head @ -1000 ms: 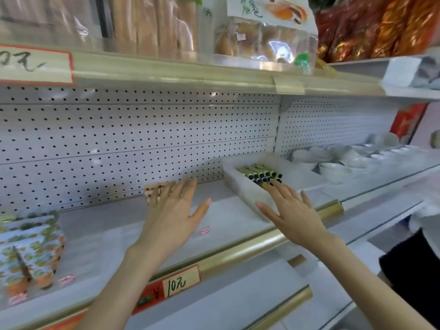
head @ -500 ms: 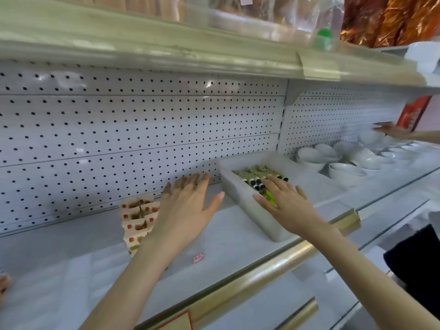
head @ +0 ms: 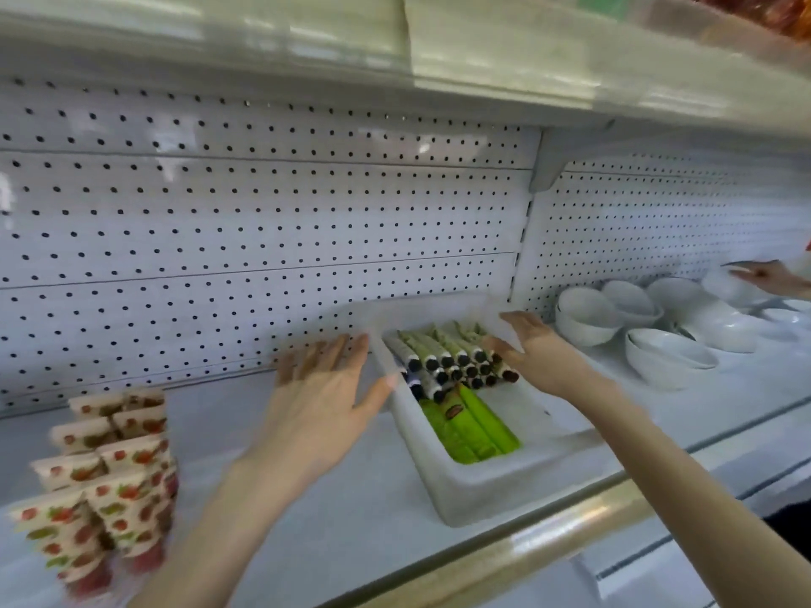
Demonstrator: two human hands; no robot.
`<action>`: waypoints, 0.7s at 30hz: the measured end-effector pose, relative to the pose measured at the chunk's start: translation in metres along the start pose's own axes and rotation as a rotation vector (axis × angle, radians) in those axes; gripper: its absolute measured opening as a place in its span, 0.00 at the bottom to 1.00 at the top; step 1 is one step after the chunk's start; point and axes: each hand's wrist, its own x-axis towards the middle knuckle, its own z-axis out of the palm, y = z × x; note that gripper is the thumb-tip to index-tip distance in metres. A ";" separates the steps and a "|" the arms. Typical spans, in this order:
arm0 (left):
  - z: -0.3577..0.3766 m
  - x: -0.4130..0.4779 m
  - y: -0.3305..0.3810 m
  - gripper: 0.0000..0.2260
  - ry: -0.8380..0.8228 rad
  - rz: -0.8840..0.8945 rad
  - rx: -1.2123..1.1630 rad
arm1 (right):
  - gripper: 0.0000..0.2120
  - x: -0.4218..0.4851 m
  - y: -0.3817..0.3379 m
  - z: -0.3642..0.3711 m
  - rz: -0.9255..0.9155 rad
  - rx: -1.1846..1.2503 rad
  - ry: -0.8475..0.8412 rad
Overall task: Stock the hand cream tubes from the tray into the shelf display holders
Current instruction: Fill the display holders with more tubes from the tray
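Middle right of the frame, inside the tray: tubes lying lengthwise up the frame, caps lowermost. Just right of them, nearest, right hand, fingers straight, holding nothing; left hand spread, beside tray's left wall

A white pegboard back panel with rows of dark holes rises behind a pale shelf edged by a gold front rail. An upper shelf overhangs, held by a white bracket.
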 end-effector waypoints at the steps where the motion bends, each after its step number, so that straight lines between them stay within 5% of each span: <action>1: 0.003 0.006 0.006 0.39 -0.018 -0.020 -0.010 | 0.28 0.009 0.006 -0.001 -0.009 -0.001 -0.027; 4: 0.007 0.017 0.021 0.30 -0.059 -0.083 -0.050 | 0.27 0.033 0.017 -0.003 -0.046 -0.024 -0.135; 12: 0.014 0.035 0.043 0.28 -0.092 -0.186 -0.169 | 0.24 0.088 0.022 -0.005 -0.059 -0.048 -0.385; 17: 0.013 0.045 0.050 0.27 -0.088 -0.210 -0.191 | 0.05 0.103 0.027 0.015 -0.058 -0.058 -0.399; 21: 0.013 0.053 0.047 0.27 -0.098 -0.205 -0.204 | 0.13 0.102 0.028 0.024 -0.092 -0.071 -0.349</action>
